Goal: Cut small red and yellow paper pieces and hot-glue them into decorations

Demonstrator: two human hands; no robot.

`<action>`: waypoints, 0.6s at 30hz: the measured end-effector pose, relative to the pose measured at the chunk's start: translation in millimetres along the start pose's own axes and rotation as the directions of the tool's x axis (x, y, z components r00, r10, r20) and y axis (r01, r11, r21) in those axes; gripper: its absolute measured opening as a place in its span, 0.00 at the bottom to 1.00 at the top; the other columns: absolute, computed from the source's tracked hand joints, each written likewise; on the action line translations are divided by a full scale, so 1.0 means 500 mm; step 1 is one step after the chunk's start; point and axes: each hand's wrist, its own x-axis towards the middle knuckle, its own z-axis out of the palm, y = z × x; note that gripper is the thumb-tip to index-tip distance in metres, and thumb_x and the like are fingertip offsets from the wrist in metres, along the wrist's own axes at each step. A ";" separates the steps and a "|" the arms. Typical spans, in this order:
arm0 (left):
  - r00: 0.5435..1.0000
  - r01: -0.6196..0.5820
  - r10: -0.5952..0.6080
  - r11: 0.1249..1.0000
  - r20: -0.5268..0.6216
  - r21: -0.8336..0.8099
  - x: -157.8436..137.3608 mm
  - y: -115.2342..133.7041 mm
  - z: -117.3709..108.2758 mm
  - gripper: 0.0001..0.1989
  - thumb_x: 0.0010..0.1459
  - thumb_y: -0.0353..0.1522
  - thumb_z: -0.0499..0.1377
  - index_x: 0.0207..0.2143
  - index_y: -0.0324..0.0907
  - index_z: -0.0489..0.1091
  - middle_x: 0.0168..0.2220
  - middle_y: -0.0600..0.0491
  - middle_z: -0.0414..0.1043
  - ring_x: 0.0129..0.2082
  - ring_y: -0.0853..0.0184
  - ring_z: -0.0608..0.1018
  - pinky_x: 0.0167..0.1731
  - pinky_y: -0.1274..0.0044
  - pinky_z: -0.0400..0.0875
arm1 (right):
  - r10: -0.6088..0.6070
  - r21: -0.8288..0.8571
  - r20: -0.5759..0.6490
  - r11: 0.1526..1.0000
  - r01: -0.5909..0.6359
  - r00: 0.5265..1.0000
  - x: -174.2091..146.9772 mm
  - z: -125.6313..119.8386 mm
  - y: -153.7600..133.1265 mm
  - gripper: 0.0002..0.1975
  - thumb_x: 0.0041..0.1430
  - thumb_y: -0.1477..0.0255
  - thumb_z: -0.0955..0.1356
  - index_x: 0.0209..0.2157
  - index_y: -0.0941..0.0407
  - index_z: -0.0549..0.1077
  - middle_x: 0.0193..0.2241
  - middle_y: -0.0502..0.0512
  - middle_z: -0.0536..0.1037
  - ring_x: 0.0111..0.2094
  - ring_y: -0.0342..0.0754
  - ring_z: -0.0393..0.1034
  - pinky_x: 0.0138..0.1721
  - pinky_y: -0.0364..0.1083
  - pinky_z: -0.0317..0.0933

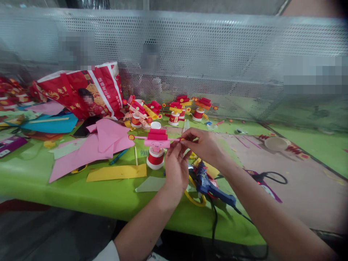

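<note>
A small craft figure (156, 156) stands on the green table, with a red-and-white cup body, a pink rolled-paper face and a red rolled-paper hat (157, 135). Thin pink strips stick out from both sides of the hat; a yellow-and-red disc (131, 137) tips the one on the left. At the right strip's end, my right hand (206, 145) pinches with thumb and forefinger. My left hand (176, 166) has its fingertips closed on the same strip end, just right of the face. The fingers partly hide that tip. A blue glue gun (212, 186) lies under my right forearm.
Pink paper sheets (89, 148), a yellow strip (116, 173) and yellow-handled scissors (195, 199) lie around the figure. Several similar figures (174, 117) stand behind, beside a red bag (87, 90). A perforated metal panel (217, 54) borders the back. The glue gun's cable (214, 221) hangs off the front.
</note>
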 end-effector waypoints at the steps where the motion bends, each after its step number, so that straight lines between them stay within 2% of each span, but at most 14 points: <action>1: 1.000 -0.003 0.003 1.000 -0.003 0.006 0.000 0.000 0.000 0.03 0.59 0.26 0.64 0.36 0.41 0.73 0.37 0.53 0.78 0.40 0.68 0.81 0.46 0.74 0.71 | 0.004 -0.003 -0.002 1.000 -0.004 1.000 0.001 0.000 -0.001 0.02 0.56 0.71 0.72 0.33 0.51 0.79 0.28 0.49 0.81 0.30 0.48 0.76 0.36 0.47 0.71; 12: 1.000 0.002 -0.001 1.000 0.009 -0.014 0.004 -0.001 -0.003 0.03 0.60 0.26 0.64 0.36 0.41 0.73 0.39 0.52 0.77 0.41 0.68 0.80 0.47 0.73 0.71 | 0.088 0.028 0.012 0.996 -0.088 0.996 0.008 0.000 -0.007 0.01 0.55 0.71 0.73 0.31 0.52 0.81 0.25 0.49 0.83 0.28 0.49 0.79 0.30 0.46 0.69; 18: 1.000 -0.016 0.016 1.000 0.018 0.012 0.007 0.002 -0.004 0.04 0.58 0.26 0.64 0.35 0.42 0.73 0.39 0.52 0.77 0.41 0.67 0.80 0.48 0.73 0.71 | 0.109 -0.010 0.011 0.994 -0.109 0.994 0.015 -0.012 -0.025 0.05 0.51 0.72 0.75 0.33 0.52 0.81 0.30 0.50 0.84 0.31 0.50 0.79 0.34 0.47 0.69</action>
